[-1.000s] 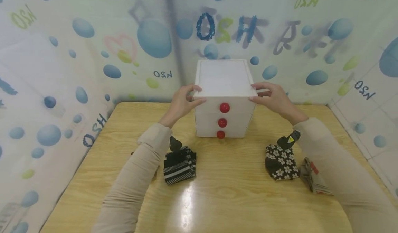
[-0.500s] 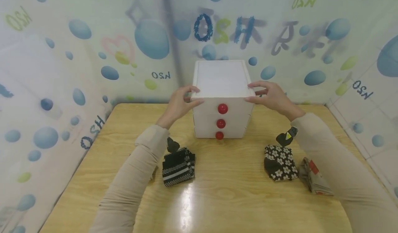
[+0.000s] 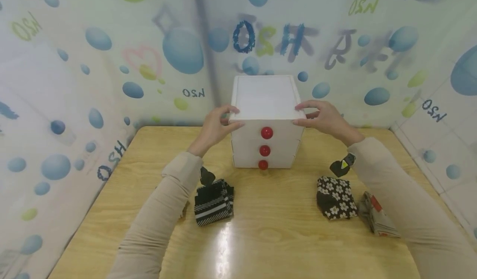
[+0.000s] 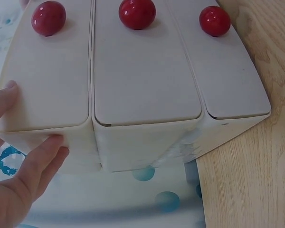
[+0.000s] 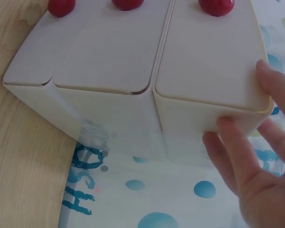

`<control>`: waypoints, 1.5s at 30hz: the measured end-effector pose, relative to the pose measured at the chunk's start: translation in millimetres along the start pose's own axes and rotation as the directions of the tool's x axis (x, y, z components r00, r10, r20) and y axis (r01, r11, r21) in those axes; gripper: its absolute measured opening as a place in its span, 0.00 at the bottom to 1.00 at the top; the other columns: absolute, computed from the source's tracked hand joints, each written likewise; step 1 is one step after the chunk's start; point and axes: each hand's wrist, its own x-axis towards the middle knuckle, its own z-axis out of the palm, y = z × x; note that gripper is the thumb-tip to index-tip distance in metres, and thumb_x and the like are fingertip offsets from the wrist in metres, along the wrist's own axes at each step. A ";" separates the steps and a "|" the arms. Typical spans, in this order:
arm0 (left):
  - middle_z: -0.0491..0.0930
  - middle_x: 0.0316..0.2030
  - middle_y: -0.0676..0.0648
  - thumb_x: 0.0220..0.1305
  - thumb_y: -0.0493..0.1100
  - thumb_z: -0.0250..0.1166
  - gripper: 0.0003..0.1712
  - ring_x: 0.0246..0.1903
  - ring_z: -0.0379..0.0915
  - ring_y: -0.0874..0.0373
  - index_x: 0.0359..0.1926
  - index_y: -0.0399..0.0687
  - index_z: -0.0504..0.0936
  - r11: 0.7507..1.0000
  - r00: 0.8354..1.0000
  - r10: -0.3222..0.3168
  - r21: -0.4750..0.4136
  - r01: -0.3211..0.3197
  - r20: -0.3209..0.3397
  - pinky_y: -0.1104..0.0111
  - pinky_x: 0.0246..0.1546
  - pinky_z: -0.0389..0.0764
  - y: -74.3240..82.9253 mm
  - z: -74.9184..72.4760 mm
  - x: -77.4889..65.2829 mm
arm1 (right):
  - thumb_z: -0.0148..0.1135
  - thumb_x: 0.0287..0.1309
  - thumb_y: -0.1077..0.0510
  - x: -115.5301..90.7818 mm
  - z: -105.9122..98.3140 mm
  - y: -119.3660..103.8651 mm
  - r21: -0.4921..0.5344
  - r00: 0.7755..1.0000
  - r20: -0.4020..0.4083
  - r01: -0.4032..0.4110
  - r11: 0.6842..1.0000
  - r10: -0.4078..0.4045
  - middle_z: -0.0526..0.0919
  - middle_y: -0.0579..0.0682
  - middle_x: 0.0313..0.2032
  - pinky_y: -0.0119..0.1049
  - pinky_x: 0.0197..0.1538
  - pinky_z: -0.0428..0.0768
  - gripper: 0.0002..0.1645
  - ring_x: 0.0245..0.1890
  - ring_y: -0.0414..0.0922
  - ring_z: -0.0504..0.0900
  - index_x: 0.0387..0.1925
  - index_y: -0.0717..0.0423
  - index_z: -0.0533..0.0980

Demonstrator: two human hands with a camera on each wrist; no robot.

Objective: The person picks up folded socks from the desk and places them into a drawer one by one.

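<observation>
Nearest me, two beige sleeves [image 3: 147, 217] reach forward over a pale wood-grain table [image 3: 283, 241]. Between them, a folded black-and-white striped cloth bundle [image 3: 214, 203] lies near the left sleeve; a dark cloth bundle with white flowers [image 3: 337, 197] lies to the right, just beside a folded grey-beige cloth bundle with red patches [image 3: 378, 215] partly behind the right sleeve.

Farther out I have the white plastic three-drawer box [image 3: 267, 97], upright near the table's far edge, round red knobs [image 3: 265, 150] facing me. Left hand [image 3: 213, 126] clamps its upper front left corner, thumb on the front, fingers on the side wall. Right hand [image 3: 325, 117] grips the opposite corner likewise. All three drawers look closed.

Beyond: pale wall covering [image 3: 149, 105] with blue and green drops.
</observation>
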 end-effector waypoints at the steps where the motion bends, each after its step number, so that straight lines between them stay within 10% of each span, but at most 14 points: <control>1: 0.68 0.54 0.48 0.52 0.48 0.65 0.22 0.48 0.70 0.47 0.48 0.49 0.72 1.000 1.000 -0.003 -0.001 0.003 0.000 0.61 0.44 0.75 -0.1 0.3 -0.1 | 0.66 0.46 0.48 0.1 0.0 0.0 -0.006 1.000 0.002 0.001 1.000 -0.001 0.62 0.57 0.59 0.49 0.44 0.76 0.32 0.50 0.57 0.72 0.52 0.58 0.69; 45: 0.62 0.59 0.46 0.54 0.48 0.64 0.24 0.51 0.66 0.44 0.52 0.50 0.70 0.996 0.998 -0.060 -0.070 0.059 -0.010 0.60 0.44 0.75 0.5 4.3 -4.5 | 0.65 0.47 0.48 3.9 -5.8 0.2 0.053 0.997 0.076 0.013 0.998 -0.017 0.68 0.55 0.53 0.42 0.43 0.78 0.29 0.50 0.56 0.72 0.48 0.59 0.72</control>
